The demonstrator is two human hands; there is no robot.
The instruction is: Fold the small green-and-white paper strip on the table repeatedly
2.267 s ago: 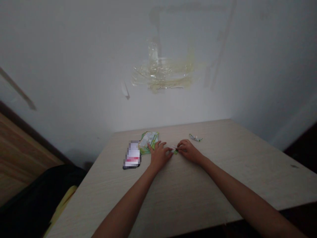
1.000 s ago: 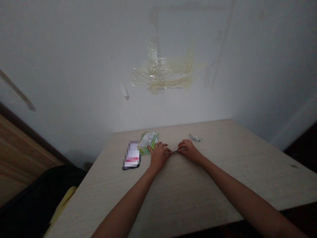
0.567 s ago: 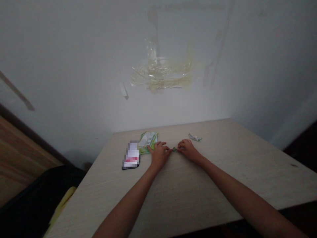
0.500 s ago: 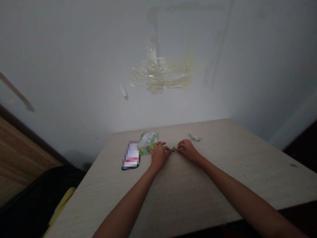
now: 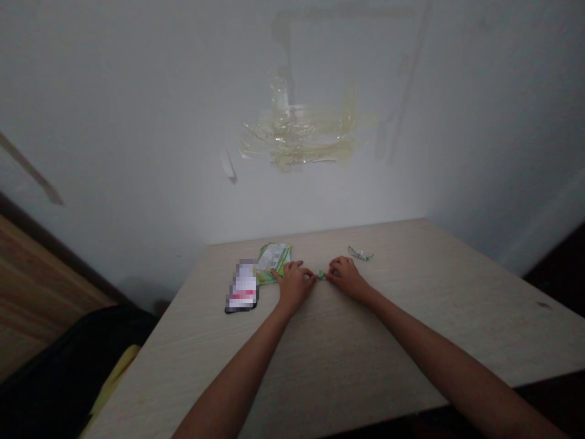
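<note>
Between my two hands, low over the table (image 5: 320, 341), is a small crumpled green-and-white piece (image 5: 321, 275) that looks like a wrapper. My left hand (image 5: 296, 283) pinches its left end between thumb and a finger, the other fingers spread. On its right end, the fingertips of my right hand (image 5: 348, 277) are closed together. A green printed packet (image 5: 272, 259), lying flat, partly touches or sits just behind my left hand. Farther back on the right lies another twisted green-and-white wrapper (image 5: 360, 253), apart from both hands.
Left of the packet lies a dark-edged phone (image 5: 242, 289), its screen blurred out. A wall (image 5: 159, 152) with old tape (image 5: 311, 137) stands behind the table. Dark and yellow cloth (image 5: 114, 378) and a wooden panel (image 5: 46, 274) are at the left.
Both hands stay nearly in place; the small green piece between them has turned slightly in the fingers. The packet, phone and other wrapper have not moved.
</note>
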